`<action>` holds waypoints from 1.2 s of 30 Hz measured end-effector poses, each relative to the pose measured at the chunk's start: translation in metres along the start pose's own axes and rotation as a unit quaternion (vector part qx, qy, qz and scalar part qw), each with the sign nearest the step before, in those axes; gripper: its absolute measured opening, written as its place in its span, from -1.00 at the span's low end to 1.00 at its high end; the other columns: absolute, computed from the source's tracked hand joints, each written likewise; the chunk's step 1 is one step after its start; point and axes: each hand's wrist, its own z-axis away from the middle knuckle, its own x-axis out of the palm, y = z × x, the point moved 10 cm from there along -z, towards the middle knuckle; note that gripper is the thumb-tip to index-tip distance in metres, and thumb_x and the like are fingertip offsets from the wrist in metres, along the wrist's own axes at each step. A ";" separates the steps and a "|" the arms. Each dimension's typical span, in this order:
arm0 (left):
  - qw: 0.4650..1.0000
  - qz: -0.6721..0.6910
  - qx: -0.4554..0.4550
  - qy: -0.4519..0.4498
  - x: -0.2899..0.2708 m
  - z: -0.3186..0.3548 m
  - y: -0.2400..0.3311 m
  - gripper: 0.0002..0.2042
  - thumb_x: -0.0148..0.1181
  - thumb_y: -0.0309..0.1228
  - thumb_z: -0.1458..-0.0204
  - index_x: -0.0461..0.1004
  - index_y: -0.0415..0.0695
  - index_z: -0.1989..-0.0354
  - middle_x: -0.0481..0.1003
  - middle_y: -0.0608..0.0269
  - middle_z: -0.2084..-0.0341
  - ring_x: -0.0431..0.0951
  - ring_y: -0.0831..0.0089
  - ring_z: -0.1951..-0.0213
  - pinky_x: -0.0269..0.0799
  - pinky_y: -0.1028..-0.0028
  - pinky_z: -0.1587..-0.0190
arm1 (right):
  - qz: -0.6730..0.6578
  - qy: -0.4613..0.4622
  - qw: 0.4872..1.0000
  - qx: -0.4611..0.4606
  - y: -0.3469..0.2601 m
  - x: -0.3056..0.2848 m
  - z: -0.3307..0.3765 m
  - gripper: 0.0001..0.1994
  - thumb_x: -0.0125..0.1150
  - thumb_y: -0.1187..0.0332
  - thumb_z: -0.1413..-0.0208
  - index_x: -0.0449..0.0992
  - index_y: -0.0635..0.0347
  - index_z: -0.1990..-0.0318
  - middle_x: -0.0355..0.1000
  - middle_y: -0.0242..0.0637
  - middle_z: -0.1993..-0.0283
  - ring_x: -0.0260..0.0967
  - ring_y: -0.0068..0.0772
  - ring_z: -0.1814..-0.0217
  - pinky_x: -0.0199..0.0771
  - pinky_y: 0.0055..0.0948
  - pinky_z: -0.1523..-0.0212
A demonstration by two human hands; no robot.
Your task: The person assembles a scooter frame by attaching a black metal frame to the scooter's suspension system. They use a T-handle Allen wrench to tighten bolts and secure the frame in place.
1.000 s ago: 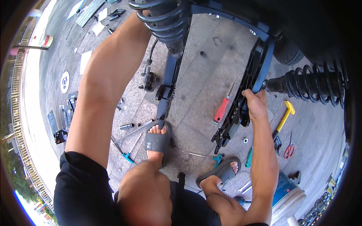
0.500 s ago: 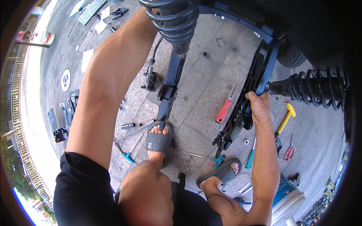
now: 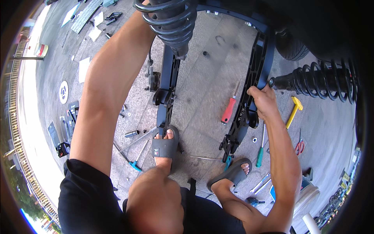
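Head view: your right hand [image 3: 261, 100] is wrapped tight around the right black arm [image 3: 253, 89] of a car suspension frame, fingers closed on its edge just below the end of the right coil spring [image 3: 315, 82]. Your left forearm reaches up to the left coil spring [image 3: 169, 21] at the top of the picture; the left hand itself is hidden behind that spring, so you cannot tell whether it is closed or spread. The left black arm [image 3: 168, 89] of the frame runs down from that spring and its lower end sits just above the toes of your left foot in a grey sandal [image 3: 164, 147]. Your right foot in its sandal [image 3: 230, 176] is just below the lower tip of the right arm. On the stone floor [image 3: 202, 101] between the two arms lies a red-handled screwdriver [image 3: 229, 109]. A yellow hammer [image 3: 293, 111] lies to the right of your hand, with red pliers [image 3: 299, 146] further right and a green-handled screwdriver [image 3: 260, 154] near your forearm.
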 end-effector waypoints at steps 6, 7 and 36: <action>1.000 -0.009 0.003 -0.001 0.001 -0.001 0.004 -0.67 0.13 -0.24 -0.13 0.43 -0.24 0.06 0.50 0.11 0.18 0.51 0.37 0.13 0.43 0.37 0.10 | 0.037 0.008 0.997 -0.070 -0.013 0.004 0.000 -0.94 0.14 0.49 0.08 0.49 0.31 0.48 0.35 -0.44 0.53 0.28 -0.60 0.51 0.29 -0.49 0.48; 1.000 -0.011 0.005 -0.001 0.001 -0.002 0.004 -0.67 0.13 -0.24 -0.13 0.43 -0.24 0.07 0.50 0.11 0.18 0.51 0.37 0.13 0.43 0.37 0.10 | 0.044 0.009 0.997 -0.063 -0.012 0.004 -0.001 -0.93 0.14 0.49 0.08 0.48 0.31 0.49 0.35 -0.44 0.53 0.28 -0.60 0.52 0.29 -0.48 0.49; 0.970 -0.226 -0.091 -0.002 -0.037 0.309 -0.095 -0.35 0.26 -0.20 -0.05 0.18 -0.29 -0.25 0.38 0.21 0.04 0.34 0.44 0.00 0.25 0.41 -0.10 | 0.031 0.012 0.998 -0.053 0.006 0.002 -0.016 -0.89 0.16 0.45 0.12 0.42 0.32 0.53 0.32 -0.43 0.56 0.18 -0.64 0.54 0.19 -0.46 0.56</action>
